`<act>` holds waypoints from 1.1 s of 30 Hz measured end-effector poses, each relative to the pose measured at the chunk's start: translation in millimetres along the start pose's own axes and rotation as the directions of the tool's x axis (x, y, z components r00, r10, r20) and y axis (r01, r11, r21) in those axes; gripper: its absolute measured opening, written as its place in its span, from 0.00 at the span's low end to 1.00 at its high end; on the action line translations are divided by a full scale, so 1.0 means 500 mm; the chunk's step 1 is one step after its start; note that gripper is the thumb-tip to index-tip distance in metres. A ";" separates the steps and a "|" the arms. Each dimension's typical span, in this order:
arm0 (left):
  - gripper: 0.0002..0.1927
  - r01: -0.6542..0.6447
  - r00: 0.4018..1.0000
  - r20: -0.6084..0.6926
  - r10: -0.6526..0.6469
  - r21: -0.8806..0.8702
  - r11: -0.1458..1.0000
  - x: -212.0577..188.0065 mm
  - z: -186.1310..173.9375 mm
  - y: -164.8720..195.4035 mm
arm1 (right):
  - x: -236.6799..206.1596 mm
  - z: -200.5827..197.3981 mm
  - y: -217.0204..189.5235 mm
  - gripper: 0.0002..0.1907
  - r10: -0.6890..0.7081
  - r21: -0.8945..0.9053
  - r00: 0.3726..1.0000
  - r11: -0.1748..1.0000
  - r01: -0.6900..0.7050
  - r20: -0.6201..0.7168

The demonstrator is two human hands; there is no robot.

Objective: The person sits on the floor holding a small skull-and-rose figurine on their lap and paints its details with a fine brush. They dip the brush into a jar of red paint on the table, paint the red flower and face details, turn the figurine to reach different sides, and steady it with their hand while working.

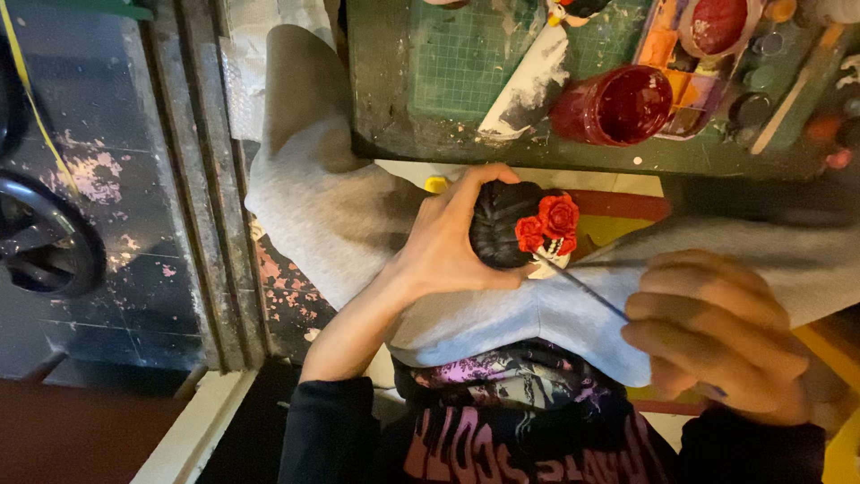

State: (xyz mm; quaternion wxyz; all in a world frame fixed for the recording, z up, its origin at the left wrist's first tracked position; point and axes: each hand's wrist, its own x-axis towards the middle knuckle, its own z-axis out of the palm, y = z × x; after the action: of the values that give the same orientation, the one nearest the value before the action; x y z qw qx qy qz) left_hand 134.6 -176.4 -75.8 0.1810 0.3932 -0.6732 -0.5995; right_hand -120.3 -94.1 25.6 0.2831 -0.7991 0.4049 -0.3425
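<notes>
Right hand [717, 336] closest to lens, blurred, fingers pinched on thin brush [587, 291]; tip seems to touch figurine [524, 229]. Left hand [448, 242] cups figurine's black hair, red roses at side, over grey-trousered lap. Red paint cup [614, 106] on green mat [466, 54] beyond.

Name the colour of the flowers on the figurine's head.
Red flowers on black hair, seen in the head view.

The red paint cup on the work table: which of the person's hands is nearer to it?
Left. The left hand, gripping the figurine, sits just below the red paint cup; the right hand, holding the thin brush, is lower, farther off.
</notes>
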 end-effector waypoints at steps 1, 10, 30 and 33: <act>0.46 0.004 1.000 0.000 -0.004 0.001 1.000 -0.001 0.000 0.000 | 0.001 0.002 0.000 0.10 0.033 0.007 0.999 0.999 -0.033 -0.019; 0.46 0.009 1.000 0.006 -0.009 0.010 1.000 0.000 0.002 -0.003 | 0.041 0.001 -0.009 0.10 0.018 -0.028 0.999 0.999 -0.019 -0.049; 0.45 0.016 1.000 -0.002 -0.016 0.001 1.000 -0.001 0.002 0.000 | 0.004 0.006 -0.008 0.03 0.145 -0.002 0.985 0.989 -0.146 -0.088; 0.45 0.034 0.999 0.001 -0.034 0.006 0.999 -0.001 0.001 0.000 | 0.004 0.008 -0.002 0.02 0.025 -0.030 0.994 0.999 -0.029 -0.104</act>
State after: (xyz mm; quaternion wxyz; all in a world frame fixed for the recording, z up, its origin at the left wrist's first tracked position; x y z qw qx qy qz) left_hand 134.7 -175.6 -75.7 0.1694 0.4049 -0.6684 -0.6005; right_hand -115.8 -94.5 24.4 0.2539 -0.7790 0.4351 -0.3733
